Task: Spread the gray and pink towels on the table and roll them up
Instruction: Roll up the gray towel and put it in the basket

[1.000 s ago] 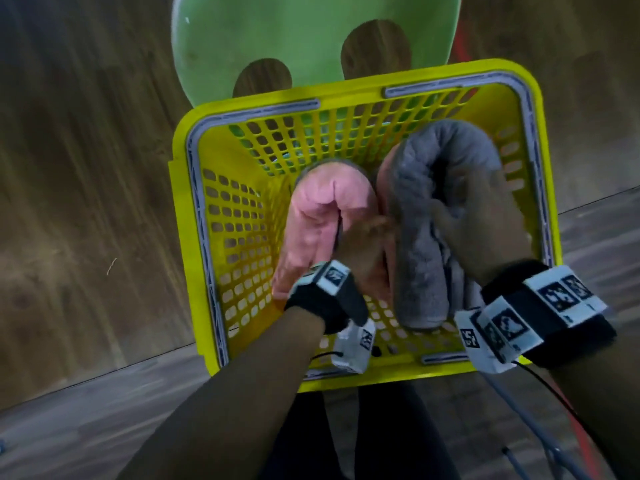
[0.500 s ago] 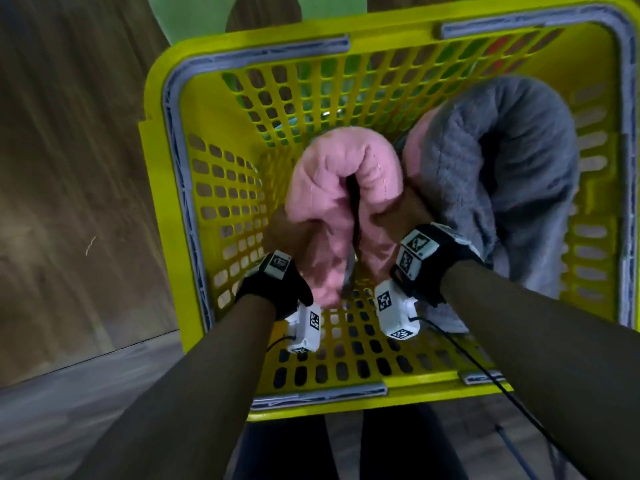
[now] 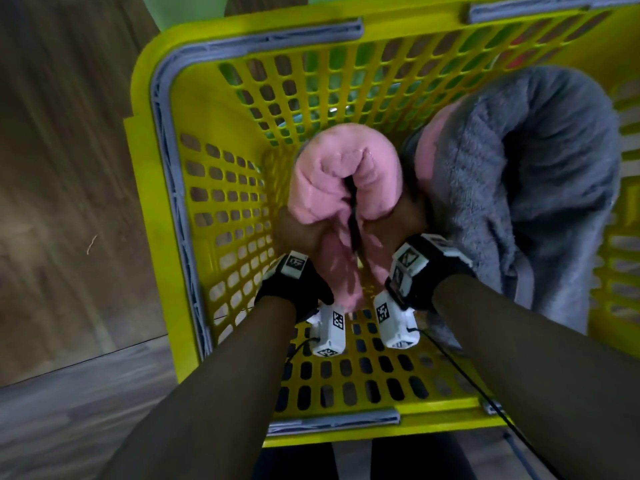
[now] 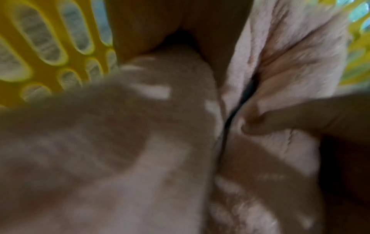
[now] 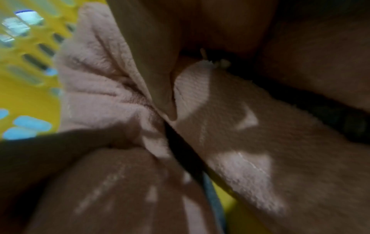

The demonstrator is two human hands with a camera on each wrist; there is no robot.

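Note:
A pink towel [image 3: 341, 174], folded over in an arch, stands in the middle of the yellow basket [image 3: 162, 188]. My left hand [image 3: 299, 233] grips its left half and my right hand [image 3: 398, 221] grips its right half, thumbs toward the dark crease between them. Both wrist views are filled with the pink towel [image 4: 140, 158] [image 5: 240, 142] and fingers pressed into it. A gray towel [image 3: 540, 188] lies bunched against the basket's right side, with a bit of pink cloth showing at its upper left edge.
The basket's perforated walls surround both hands. A wooden floor [image 3: 62, 168] lies to the left. A green chair seat [image 3: 180, 8] shows past the basket's far rim. A black cable [image 3: 460, 372] trails from my right wrist.
My right hand left the gray towel and moved left onto the pink towel. Both hands now hold the pink towel, and the view has drawn closer to the basket.

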